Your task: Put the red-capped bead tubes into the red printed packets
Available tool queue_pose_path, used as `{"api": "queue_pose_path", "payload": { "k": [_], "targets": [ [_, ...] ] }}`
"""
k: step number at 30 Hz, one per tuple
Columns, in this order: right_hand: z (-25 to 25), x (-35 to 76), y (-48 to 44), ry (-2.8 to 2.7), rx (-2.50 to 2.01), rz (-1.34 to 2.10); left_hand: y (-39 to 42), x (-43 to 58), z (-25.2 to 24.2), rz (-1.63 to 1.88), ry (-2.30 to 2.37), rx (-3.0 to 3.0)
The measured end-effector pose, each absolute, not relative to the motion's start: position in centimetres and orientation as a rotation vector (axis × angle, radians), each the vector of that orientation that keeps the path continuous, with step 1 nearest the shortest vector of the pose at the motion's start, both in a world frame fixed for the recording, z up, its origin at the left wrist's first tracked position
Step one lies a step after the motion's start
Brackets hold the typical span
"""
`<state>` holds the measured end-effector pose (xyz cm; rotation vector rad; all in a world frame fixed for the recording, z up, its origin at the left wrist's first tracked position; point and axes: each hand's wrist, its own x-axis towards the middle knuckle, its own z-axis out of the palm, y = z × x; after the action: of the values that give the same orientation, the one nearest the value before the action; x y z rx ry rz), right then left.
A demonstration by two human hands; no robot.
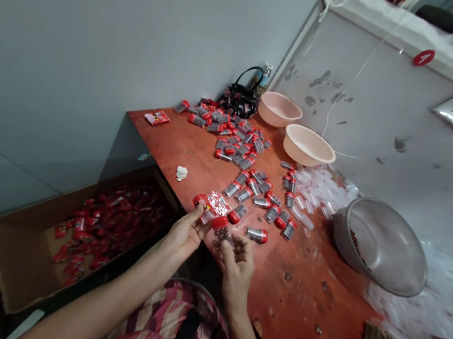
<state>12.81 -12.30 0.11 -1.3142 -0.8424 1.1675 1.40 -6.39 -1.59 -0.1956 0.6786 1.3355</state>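
As left hand (186,236) pinches red-and-silver packet (209,206), right hand (236,265) curls around red-capped bottle (221,230) at tabletop (289,294) edge; dozens of loose bottles (244,194) lie unpacked, filled red packets (111,221) heaped in cardboard box (20,242) alongside.

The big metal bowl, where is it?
In the head view, the metal bowl leans at the far right of the red table, beside the clear plastic pieces.

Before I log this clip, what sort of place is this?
Probably a small makeshift packing room: a worn red-brown table, red-capped clear tubes, a cardboard box of red packets.
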Motion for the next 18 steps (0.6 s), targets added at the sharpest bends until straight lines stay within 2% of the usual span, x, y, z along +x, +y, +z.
{"api": "queue_pose_path", "payload": {
  "k": [8, 18],
  "targets": [
    [-0.6, 12.3, -11.3, -0.803, -1.320, 1.171, -5.9, 2.5, -0.9, 1.340, 0.664, -0.185],
    [-1.9, 12.8, -10.1, -0.828, -1.303, 1.172, -5.3, 2.7, -1.0, 1.309, 0.712, 0.174]
  ]
}}
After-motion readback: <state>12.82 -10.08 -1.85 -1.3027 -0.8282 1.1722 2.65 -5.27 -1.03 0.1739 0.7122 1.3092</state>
